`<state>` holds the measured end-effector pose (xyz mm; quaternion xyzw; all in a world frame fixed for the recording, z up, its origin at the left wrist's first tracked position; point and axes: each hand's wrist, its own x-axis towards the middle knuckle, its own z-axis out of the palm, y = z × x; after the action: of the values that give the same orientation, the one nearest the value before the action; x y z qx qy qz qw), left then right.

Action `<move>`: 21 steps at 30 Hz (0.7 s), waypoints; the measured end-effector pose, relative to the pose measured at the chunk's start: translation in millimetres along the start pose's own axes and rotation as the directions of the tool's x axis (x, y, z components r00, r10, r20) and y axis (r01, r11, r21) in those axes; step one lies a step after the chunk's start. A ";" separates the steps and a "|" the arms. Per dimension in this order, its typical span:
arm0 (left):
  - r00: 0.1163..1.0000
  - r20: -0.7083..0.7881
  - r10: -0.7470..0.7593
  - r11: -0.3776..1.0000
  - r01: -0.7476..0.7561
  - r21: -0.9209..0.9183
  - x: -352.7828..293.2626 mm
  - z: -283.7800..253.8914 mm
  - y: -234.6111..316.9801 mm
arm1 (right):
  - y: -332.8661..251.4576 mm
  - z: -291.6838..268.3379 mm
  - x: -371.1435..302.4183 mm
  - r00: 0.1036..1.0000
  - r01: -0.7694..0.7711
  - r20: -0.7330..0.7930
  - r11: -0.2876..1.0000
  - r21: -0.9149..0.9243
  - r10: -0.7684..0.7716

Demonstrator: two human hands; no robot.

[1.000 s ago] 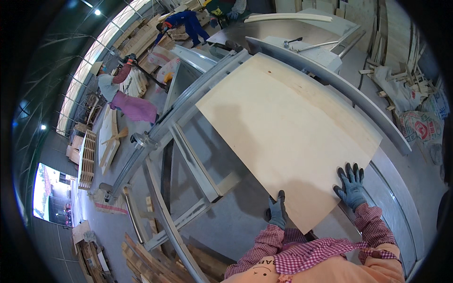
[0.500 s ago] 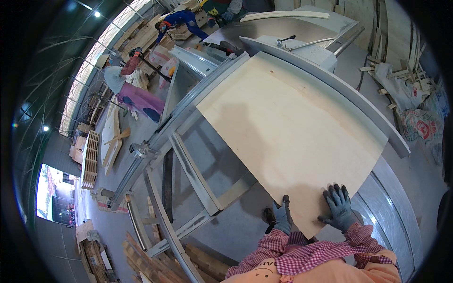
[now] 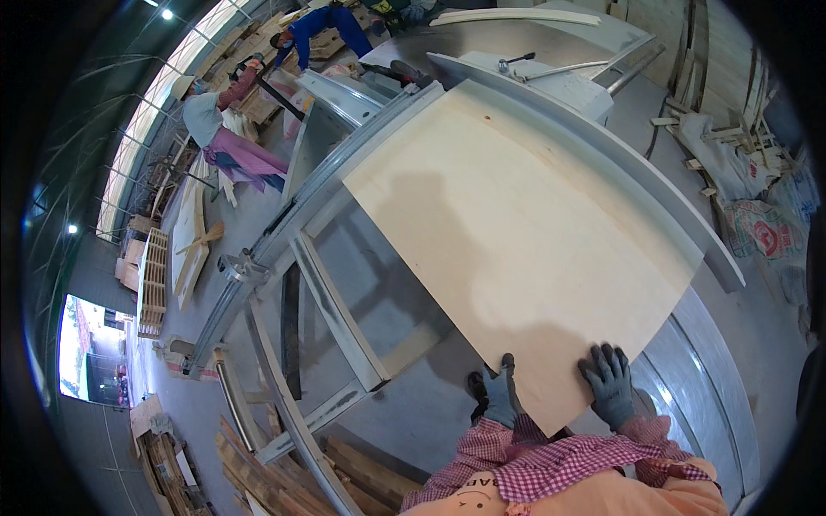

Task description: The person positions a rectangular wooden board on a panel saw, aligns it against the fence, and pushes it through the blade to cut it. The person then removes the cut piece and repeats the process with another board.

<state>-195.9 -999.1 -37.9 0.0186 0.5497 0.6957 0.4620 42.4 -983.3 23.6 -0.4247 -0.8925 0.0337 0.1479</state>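
A large pale plywood sheet [image 3: 533, 249] lies flat across the metal saw table [image 3: 688, 378], one corner pointing toward me. My left hand [image 3: 501, 389], in a grey-blue glove with dark fingertips, grips the sheet's near left edge. Its thumb side shows at the edge, while the other fingers are hidden underneath. Flat on top, near the right-hand edge, rests my right hand [image 3: 609, 387] in a matching glove, its fingers stretched out toward the far side. Along the sheet's far right side runs a long metal fence [image 3: 602, 142].
A metal sliding frame [image 3: 340, 310] with open gaps extends left of the sheet. Timber pieces [image 3: 370, 473] lie below it. Two people [image 3: 228, 133] [image 3: 323, 36] stand or bend among wood stacks at the far left. Sacks and scrap wood [image 3: 761, 228] lie at the right.
The whole view has shifted slightly left. My right hand's fingers, spread before, are closer together and the hand sits a little nearer me. The left hand keeps its place on the edge.
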 end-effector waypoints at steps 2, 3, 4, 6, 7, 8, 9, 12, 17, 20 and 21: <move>0.999 0.009 0.034 0.999 -0.034 -0.030 7.5 -10.7 -8.4 | -2.8 -2.1 11.4 1.000 -0.015 -0.006 0.998 0.060 0.015; 0.999 0.007 0.046 0.998 -0.046 -0.038 19.4 -20.3 -17.0 | -3.3 -2.9 15.2 1.000 -0.017 -0.009 0.995 0.101 0.018; 0.999 0.013 0.040 0.998 -0.040 -0.040 18.0 -18.0 -16.3 | -3.1 -4.3 13.9 0.999 -0.027 0.022 0.996 0.085 0.025; 1.000 0.023 -0.002 1.000 0.003 -0.027 14.2 -15.1 -13.8 | -1.3 -5.1 11.0 0.996 -0.043 0.085 0.998 0.053 0.038; 1.000 0.022 -0.011 1.000 0.012 -0.022 11.0 -12.7 -6.4 | -1.9 -3.5 11.5 0.996 -0.031 0.085 0.998 0.045 0.027; 0.997 -0.061 0.049 0.986 -0.038 0.163 24.1 -21.6 -13.3 | -2.4 -1.5 11.8 0.996 -0.019 0.085 0.999 0.037 0.015; 0.999 -0.030 0.029 0.994 -0.026 0.108 23.1 -25.6 -16.1 | -3.2 0.2 12.0 0.996 -0.005 0.086 1.000 0.030 0.002; 0.999 0.043 -0.021 1.000 0.021 -0.012 3.5 -4.2 9.7 | -0.4 2.1 8.1 0.996 -0.012 0.091 1.000 0.023 0.010; 0.995 0.046 0.087 0.994 -0.084 -0.076 -1.3 4.7 18.4 | -4.6 -11.9 16.0 0.976 -0.028 0.216 0.999 0.043 0.018; 0.970 0.000 0.244 0.952 -0.240 0.191 6.7 5.3 20.2 | -2.0 -1.8 17.0 0.984 0.010 0.180 1.000 -0.003 -0.009; 0.981 -0.029 0.190 0.969 -0.182 0.165 7.1 5.1 21.1 | -2.1 1.3 16.8 0.984 0.020 0.177 1.000 -0.016 -0.017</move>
<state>-210.4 -989.9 -22.8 0.0920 0.6104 0.6893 0.3793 30.5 -971.6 26.7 -0.4132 -0.9062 0.0618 0.0646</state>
